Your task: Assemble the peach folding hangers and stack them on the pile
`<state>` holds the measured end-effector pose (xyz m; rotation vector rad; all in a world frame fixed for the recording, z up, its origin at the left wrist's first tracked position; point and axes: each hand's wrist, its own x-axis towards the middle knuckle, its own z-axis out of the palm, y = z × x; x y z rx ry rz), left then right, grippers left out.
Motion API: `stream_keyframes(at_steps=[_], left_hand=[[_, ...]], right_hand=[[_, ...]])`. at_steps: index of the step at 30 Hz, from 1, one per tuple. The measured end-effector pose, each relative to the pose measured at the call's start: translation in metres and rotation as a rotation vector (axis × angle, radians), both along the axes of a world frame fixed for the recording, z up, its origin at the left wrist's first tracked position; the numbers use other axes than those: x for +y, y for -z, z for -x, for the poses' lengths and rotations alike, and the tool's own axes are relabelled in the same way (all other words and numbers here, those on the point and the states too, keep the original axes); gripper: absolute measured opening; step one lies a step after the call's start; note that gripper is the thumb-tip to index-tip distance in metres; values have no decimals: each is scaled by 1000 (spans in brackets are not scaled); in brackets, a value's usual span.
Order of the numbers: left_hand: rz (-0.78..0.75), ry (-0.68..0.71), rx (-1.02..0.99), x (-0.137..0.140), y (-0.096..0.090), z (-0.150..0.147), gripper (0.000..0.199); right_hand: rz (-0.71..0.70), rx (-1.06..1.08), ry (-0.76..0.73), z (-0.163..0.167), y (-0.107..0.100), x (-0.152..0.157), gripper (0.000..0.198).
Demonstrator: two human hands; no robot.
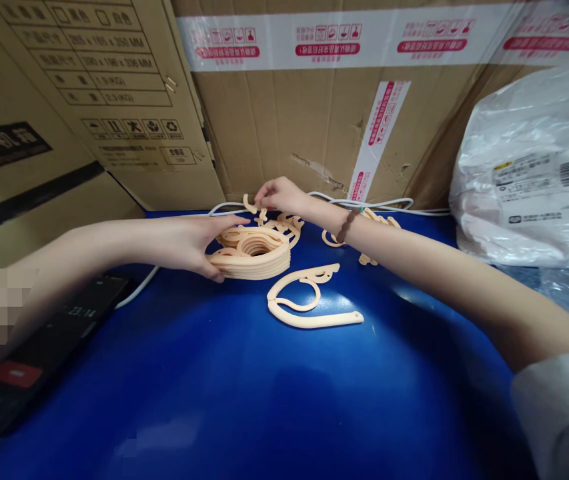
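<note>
A stack of cream folding clothes hangers [264, 269] lies on the blue tabletop. My left hand [191, 245] grips its left end, thumb at the front side and fingers over the back. Further back, my right hand [280, 195] is closed in a pinch at a small curved cream hanger part [249, 204], raised above a loose pile of hanger pieces [291, 225]. The fingertips are partly hidden, so the exact grip is unclear. In front of the stack, a single unfolded hanger [309, 322] lies flat, its arms pointing right.
More cream pieces [368, 259] lie under and behind my right forearm. A white cable [389, 202] runs along cardboard boxes [274, 120] at the back. A plastic-wrapped package [529, 180] stands right; a dark phone [64, 333] lies left under my left arm.
</note>
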<state>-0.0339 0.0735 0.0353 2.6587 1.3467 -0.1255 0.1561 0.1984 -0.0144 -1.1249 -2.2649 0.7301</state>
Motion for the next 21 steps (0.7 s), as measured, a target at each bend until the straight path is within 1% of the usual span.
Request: stream_keyframes(at_steps=[3, 6, 7, 9, 11, 12, 14, 16, 18, 21], left_hand=[[87, -8, 49, 8, -2, 1, 85], [110, 20, 45, 11, -3, 2, 80], [102, 36, 43, 11, -2, 2, 80], [47, 46, 44, 9, 0, 2, 84], [-2, 22, 67, 8, 3, 2, 92], [1, 2, 89, 9, 4, 2, 98], [41, -22, 134, 11, 6, 2, 108], [56, -21, 142, 13, 6, 1, 109], [46, -10, 131, 15, 5, 1, 105], [41, -19, 127, 15, 5, 2, 102]], right_hand=[[-18, 77, 45, -13, -14, -7, 26], [-75, 133, 75, -41, -27, -27, 25], [-143, 158, 63, -53, -30, -36, 22], [-226, 161, 24, -79, -35, -60, 20], [-281, 87, 39, -103, -37, -88, 19], [-304, 18, 68, -114, -38, -103, 17], [-302, -116, 123, -134, -38, -132, 17], [-264, -192, 160, -150, -33, -157, 17], [-260, -213, 210, -163, -24, -176, 15], [-119, -165, 204, -178, -4, -190, 16]])
